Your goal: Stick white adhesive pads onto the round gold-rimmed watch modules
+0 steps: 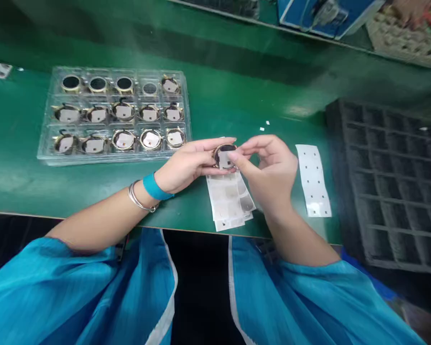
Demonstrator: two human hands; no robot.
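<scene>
A round gold-rimmed case [224,155] is held above the near edge of the green table [237,86], between the two hands. The left hand [187,164] grips its left side, fingers closed over the top rim and thumb beneath. The right hand [273,167] meets it from the right, its fingertips [237,160] pinched on a pale square film on the case's face. Just below the case, on the table, lies a small stack of film sheets [230,201], fanned slightly and reaching to the table's near edge. To the right of the right hand lies a white backing strip [313,179] with small dark dots, apart from the stack. Farther left sits a clear tray [46,143] with three rows of five pockets, each holding a similar round case; most carry pale films, and three in the back row look dark. At the far right stands a dark gridded tray [388,182]. The left wrist wears a blue band [154,187] and thin bangles [138,197]; both sleeves are blue.
</scene>
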